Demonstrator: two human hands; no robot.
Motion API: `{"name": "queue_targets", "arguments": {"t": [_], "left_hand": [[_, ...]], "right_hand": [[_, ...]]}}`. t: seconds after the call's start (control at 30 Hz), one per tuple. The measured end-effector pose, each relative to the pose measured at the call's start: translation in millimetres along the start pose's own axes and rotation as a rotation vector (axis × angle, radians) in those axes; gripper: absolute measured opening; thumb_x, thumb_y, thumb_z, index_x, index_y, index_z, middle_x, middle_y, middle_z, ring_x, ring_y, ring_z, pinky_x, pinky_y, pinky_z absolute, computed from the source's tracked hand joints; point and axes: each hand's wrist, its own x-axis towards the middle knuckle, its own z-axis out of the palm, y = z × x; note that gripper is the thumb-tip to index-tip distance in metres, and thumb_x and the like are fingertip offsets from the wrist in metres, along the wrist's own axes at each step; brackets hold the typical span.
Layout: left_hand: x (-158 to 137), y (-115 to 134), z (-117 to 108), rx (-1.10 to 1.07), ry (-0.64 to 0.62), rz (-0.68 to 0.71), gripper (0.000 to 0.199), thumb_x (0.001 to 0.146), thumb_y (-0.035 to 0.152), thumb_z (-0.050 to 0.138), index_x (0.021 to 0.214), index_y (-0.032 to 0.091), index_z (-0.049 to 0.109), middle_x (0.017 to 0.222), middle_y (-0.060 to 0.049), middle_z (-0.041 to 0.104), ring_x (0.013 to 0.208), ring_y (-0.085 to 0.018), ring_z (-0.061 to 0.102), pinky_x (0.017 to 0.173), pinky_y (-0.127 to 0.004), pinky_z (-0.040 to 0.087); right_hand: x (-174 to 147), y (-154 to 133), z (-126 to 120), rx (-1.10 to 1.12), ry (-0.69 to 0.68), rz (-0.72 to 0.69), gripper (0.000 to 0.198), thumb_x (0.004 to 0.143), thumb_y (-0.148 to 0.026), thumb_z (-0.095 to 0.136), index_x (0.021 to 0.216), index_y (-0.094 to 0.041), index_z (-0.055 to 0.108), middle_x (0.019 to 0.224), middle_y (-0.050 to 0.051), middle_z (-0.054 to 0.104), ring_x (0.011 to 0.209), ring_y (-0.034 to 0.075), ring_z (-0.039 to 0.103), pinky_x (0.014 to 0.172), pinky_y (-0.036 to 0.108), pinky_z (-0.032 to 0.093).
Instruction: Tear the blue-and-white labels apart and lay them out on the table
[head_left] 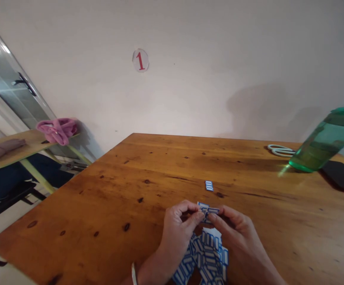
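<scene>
My left hand [179,225] pinches the left side of a small piece of blue-and-white printed labels [203,206] between thumb and fingers. At its right side, my right hand [239,229] pinches the same piece, or one touching it; I cannot tell which. Below and between my wrists lies a loose pile of label pieces [210,253], blue-edged with white centres, overlapping one another. Beyond my fingers, a small block of the same labels [209,185] lies flat on the wooden table [160,170].
A green see-through bottle [323,138] stands at the right by a coiled white cable [280,151] and a dark flat object [342,176]. On the left, another person's arm [4,149] rests on a second table [35,144] holding a pink cloth item [58,130].
</scene>
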Motion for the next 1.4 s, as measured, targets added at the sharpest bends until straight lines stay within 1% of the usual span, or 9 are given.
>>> {"name": "queue_targets", "arguments": {"t": [0.17,0.4,0.57,0.67,0.73,0.9,1.07,1.23,1.4], "left_hand": [[-1,0,0,0.055,0.100,0.060,0.008,0.061,0.018,0.065,0.056,0.015,0.059,0.054,0.001,0.058,0.051,-0.011,0.053,0.051,-0.021,0.042],[-2,-1,2,-0.070,0.017,0.027,0.013,0.065,0.024,0.064,0.059,0.014,0.060,0.054,0.001,0.058,0.048,-0.012,0.054,0.048,-0.023,0.044],[-1,-5,0,-0.035,0.061,0.054,0.014,0.070,0.026,0.062,0.065,0.013,0.061,0.059,0.000,0.060,0.054,-0.012,0.055,0.053,-0.023,0.045],[0,-7,-1,-0.020,0.101,0.117,0.009,0.072,0.022,0.060,0.077,0.015,0.060,0.068,0.000,0.062,0.063,-0.012,0.057,0.060,-0.022,0.045],[0,-7,-2,-0.041,0.102,0.152,0.013,0.072,0.020,0.060,0.085,0.018,0.057,0.069,0.002,0.060,0.062,-0.011,0.056,0.059,-0.020,0.045],[-2,-4,-1,-0.031,0.038,0.166,0.003,0.072,0.017,0.057,0.072,0.016,0.059,0.066,0.001,0.059,0.062,-0.011,0.055,0.059,-0.020,0.044],[-3,-1,0,-0.082,-0.076,0.081,0.012,0.072,0.025,0.058,0.072,0.014,0.063,0.070,-0.001,0.056,0.059,-0.012,0.054,0.055,-0.023,0.046],[0,-4,-2,0.080,0.021,0.165,0.009,0.068,0.020,0.061,0.065,0.013,0.064,0.067,-0.003,0.056,0.066,-0.015,0.054,0.062,-0.025,0.044],[0,-5,-2,0.093,0.069,0.177,0.007,0.066,0.018,0.060,0.061,0.015,0.059,0.061,0.001,0.052,0.058,-0.012,0.051,0.055,-0.022,0.041]], "right_hand": [[1,4,1,-0.024,0.022,0.007,0.025,0.059,-0.038,0.073,0.061,-0.015,0.063,0.057,0.000,0.059,0.055,0.013,0.052,0.051,0.023,0.042],[2,4,1,0.158,-0.002,0.062,0.021,0.064,-0.034,0.071,0.064,-0.017,0.060,0.060,0.000,0.062,0.057,0.013,0.055,0.056,0.025,0.044],[1,1,1,0.215,-0.001,0.099,0.019,0.064,-0.032,0.072,0.065,-0.017,0.060,0.064,0.001,0.064,0.060,0.016,0.058,0.061,0.028,0.045],[1,1,1,0.220,0.000,0.097,0.017,0.066,-0.032,0.070,0.068,-0.017,0.062,0.065,0.001,0.066,0.062,0.016,0.060,0.064,0.028,0.046],[1,2,1,0.200,-0.018,0.096,0.017,0.067,-0.033,0.069,0.070,-0.017,0.064,0.066,0.002,0.066,0.064,0.016,0.060,0.064,0.028,0.046],[0,-1,2,0.133,0.020,0.057,0.018,0.067,-0.033,0.069,0.069,-0.017,0.064,0.066,0.002,0.065,0.063,0.016,0.058,0.062,0.028,0.046],[-1,-4,3,0.052,0.070,-0.004,0.019,0.064,-0.034,0.071,0.065,-0.017,0.063,0.062,0.001,0.063,0.062,0.015,0.056,0.059,0.025,0.046],[-1,-2,1,-0.033,0.045,-0.014,0.021,0.064,-0.036,0.070,0.067,-0.016,0.064,0.063,0.001,0.063,0.064,0.017,0.056,0.058,0.026,0.045],[2,8,1,-0.020,0.052,-0.029,0.025,0.061,-0.039,0.071,0.071,-0.016,0.067,0.063,0.003,0.063,0.062,0.017,0.056,0.055,0.027,0.045]]}}
